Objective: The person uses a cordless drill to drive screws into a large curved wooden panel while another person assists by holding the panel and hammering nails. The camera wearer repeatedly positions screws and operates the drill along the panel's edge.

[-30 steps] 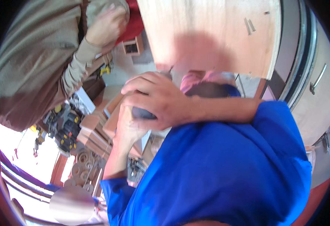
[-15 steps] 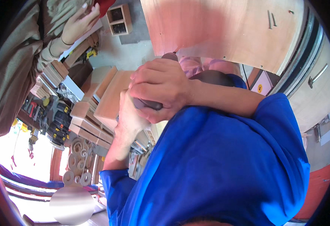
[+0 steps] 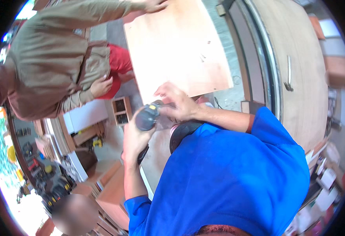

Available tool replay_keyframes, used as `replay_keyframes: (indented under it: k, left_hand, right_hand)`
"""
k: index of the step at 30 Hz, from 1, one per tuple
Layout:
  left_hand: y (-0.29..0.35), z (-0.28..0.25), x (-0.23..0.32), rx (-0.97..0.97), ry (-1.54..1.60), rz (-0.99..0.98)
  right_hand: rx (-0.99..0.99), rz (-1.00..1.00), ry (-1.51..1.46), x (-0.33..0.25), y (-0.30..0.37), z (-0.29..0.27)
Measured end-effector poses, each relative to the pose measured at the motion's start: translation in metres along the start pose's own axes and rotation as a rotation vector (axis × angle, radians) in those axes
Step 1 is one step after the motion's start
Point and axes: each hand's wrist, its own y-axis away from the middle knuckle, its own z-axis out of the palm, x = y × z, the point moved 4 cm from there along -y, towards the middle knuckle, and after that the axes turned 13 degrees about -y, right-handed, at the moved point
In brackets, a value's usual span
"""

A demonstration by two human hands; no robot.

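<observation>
My left hand (image 3: 133, 135) is closed around the grip of a dark power drill (image 3: 147, 118) with a yellow mark. My right hand (image 3: 181, 105) is beside the drill's front end, fingers stretched out and partly blurred; whether it touches the drill I cannot tell. Just beyond both hands lies a large pale plywood panel (image 3: 172, 47). A few small screws or nails (image 3: 202, 58) rest on it. The drill's tip is hidden by my right hand.
A co-worker in a brown jacket (image 3: 50, 59) stands at the left, one hand (image 3: 155, 5) on the panel's far edge. A small divided wooden box (image 3: 128, 110) sits below. A hammer (image 3: 288, 74) lies on a pale board (image 3: 302, 51) at right. Stacked wooden pieces (image 3: 111, 196) stand lower left.
My right hand has come off the drill body and its fingers have opened out. The drill has turned in my left hand. My view has shifted, bringing more of the panel and co-worker into sight.
</observation>
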Motion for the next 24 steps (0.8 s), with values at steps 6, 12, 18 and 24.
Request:
replay_keyframes:
  k: [6,12,18,24]
  left_hand:
    - [-0.057,-0.02,0.043,0.376,0.417,0.496]
    - [-0.131,0.031,0.02,0.674,0.449,0.547]
    - [-0.182,0.063,0.031,0.752,0.227,0.758]
    - [-0.155,0.109,0.087,0.649,0.292,0.86]
  right_hand:
    - [0.749,0.233,0.812,0.056,0.02,-0.151]
    - [0.519,0.454,1.111,0.123,-0.011,-0.104]
    - [0.638,0.456,1.058,0.096,0.066,-0.112]
    - [0.87,0.074,0.691,0.066,0.219,-0.06]
